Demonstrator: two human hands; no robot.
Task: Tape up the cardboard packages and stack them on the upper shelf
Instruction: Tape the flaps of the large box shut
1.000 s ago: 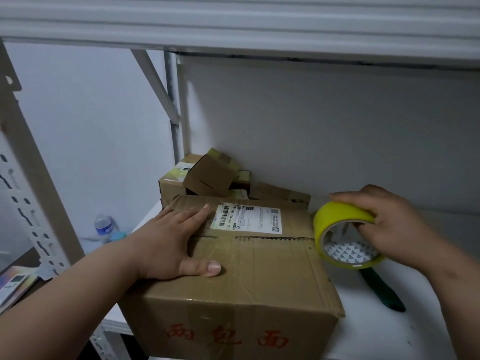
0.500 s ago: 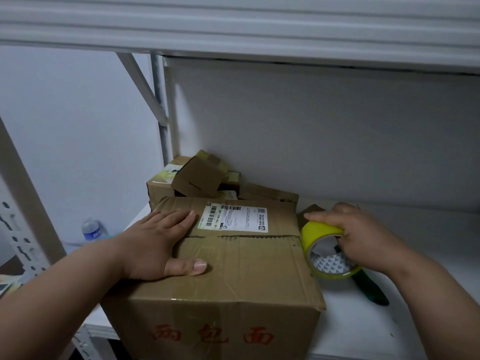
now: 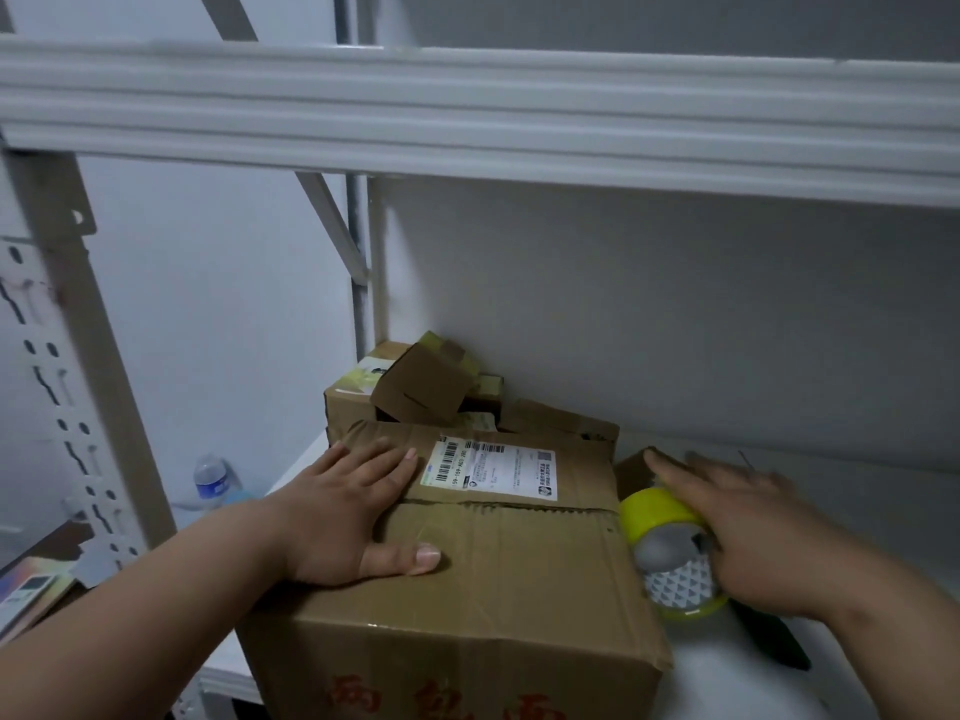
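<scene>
A big cardboard box [image 3: 498, 574] with a white shipping label and red print on its front stands on the white lower shelf [image 3: 737, 688]; its top flaps are down. My left hand [image 3: 337, 511] lies flat on the box top, fingers straight, thumb on the near flap. A roll of yellow tape [image 3: 660, 511] stands on edge right beside the box's right side. Over and behind the roll is my right hand [image 3: 753, 532], blurred, with its fingers stretched out past it. The upper shelf's white beam [image 3: 467, 111] runs across above.
Smaller cardboard boxes [image 3: 421, 392] with loose flaps are piled in the back corner behind the big box. A dark green object [image 3: 774, 641] lies on the shelf under my right wrist. A water bottle [image 3: 210, 478] and a perforated upright [image 3: 78, 356] are at the left.
My right hand brought the tape roll down beside the box and its fingers have straightened over it. The view has tilted up, showing the upper shelf beam. My left hand has not moved.
</scene>
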